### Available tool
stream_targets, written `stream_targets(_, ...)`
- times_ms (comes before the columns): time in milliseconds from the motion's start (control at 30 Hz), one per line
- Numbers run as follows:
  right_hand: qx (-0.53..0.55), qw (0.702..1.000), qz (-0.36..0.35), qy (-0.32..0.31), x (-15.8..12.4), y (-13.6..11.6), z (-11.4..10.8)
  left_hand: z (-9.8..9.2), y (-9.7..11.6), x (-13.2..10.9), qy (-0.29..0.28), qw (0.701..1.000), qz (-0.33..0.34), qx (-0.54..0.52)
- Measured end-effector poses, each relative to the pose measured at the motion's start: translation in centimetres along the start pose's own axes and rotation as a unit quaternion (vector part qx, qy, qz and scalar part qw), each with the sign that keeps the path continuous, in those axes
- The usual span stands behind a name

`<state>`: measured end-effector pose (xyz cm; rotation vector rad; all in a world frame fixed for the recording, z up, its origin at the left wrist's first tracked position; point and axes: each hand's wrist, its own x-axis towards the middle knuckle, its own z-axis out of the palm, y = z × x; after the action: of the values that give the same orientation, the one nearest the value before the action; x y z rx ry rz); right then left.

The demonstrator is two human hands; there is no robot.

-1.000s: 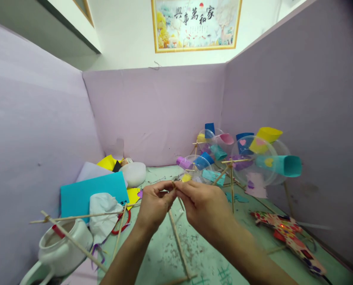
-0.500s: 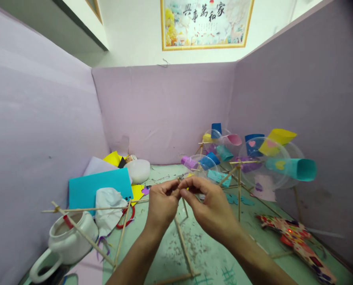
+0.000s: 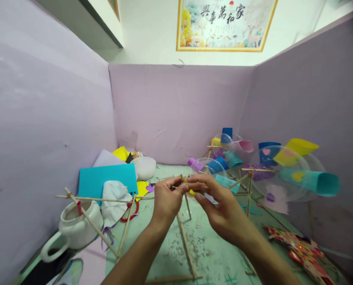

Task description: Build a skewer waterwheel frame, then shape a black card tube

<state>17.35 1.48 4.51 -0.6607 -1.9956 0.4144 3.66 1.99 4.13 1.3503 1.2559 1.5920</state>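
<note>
In the head view my left hand (image 3: 168, 202) pinches the top joint of a frame made of thin wooden sticks (image 3: 186, 245). Short crossed stick ends with a yellowish binding (image 3: 184, 179) poke up above its fingertips. My right hand (image 3: 220, 208) is at the right of that joint, index fingertip against it and thumb held apart; I make out nothing in its fingers. Two sticks run down from the joint, and a crosswise stick (image 3: 173, 279) lies at the base. Another triangular stick frame (image 3: 125, 227) stands at the left.
A white ceramic pot (image 3: 80, 229), blue card (image 3: 106, 180), crumpled tissue (image 3: 114, 202) and red-handled scissors (image 3: 137, 209) are at the left. Stick stands with clear discs and coloured paper cups (image 3: 308, 182) fill the right. A red patterned object (image 3: 301, 247) lies front right. Lilac panels (image 3: 176, 114) surround the table.
The view has shifted, so the scene sits further right. My right thumb has come away from the joint and its fingers have straightened; my left hand keeps its pinch.
</note>
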Motion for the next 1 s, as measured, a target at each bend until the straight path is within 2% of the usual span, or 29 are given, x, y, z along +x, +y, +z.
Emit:
stream_targets(133, -0.156, 0.979, -0.130, 0.020, -0.2, 1.1, 1.0, -0.2, -0.9, 0.4, 0.014, 0.998, 0.062, 0.024)
stream_targets(233, -0.257, 0.947, -0.183, 0.058, -0.1, 2.0, 1.8, -0.1, -1.3, 0.5, 0.022, 0.997, 0.065, 0.019)
stream_targets(367, -0.353, 0.912, -0.194, 0.084, 0.3, 2.6, 2.3, 0.0, -1.3, 0.5, 0.018, 0.999, 0.048, -0.005)
stream_targets(500, -0.424, 0.888, -0.160, 0.085, 0.6, 2.3, 2.3, 0.3, -1.0, 0.2, 0.033, 0.998, 0.041, -0.019)
stream_targets(667, -0.516, 0.854, -0.057, 0.034, 0.9, 1.2, 2.3, 0.7, -1.0, -0.1, 0.047, 0.998, 0.042, -0.021)
stream_targets(733, -0.546, 0.836, -0.054, 0.019, 1.2, 0.6, 2.2, 0.7, -1.1, -0.1, 0.049, 0.998, 0.044, -0.019)
stream_targets(800, -0.551, 0.830, -0.088, 0.012, 1.5, 0.2, 2.0, 0.7, -1.1, -0.1, 0.047, 0.998, 0.047, -0.019)
stream_targets(900, -0.526, 0.837, -0.150, -0.003, 1.7, 0.0, 1.1, 0.4, -1.0, -0.1, 0.038, 0.998, 0.052, -0.019)
stream_targets(1000, -0.498, 0.835, -0.224, -0.066, 2.1, 0.2, -0.4, 0.2, -0.7, -0.2, 0.029, 0.998, 0.056, -0.012)
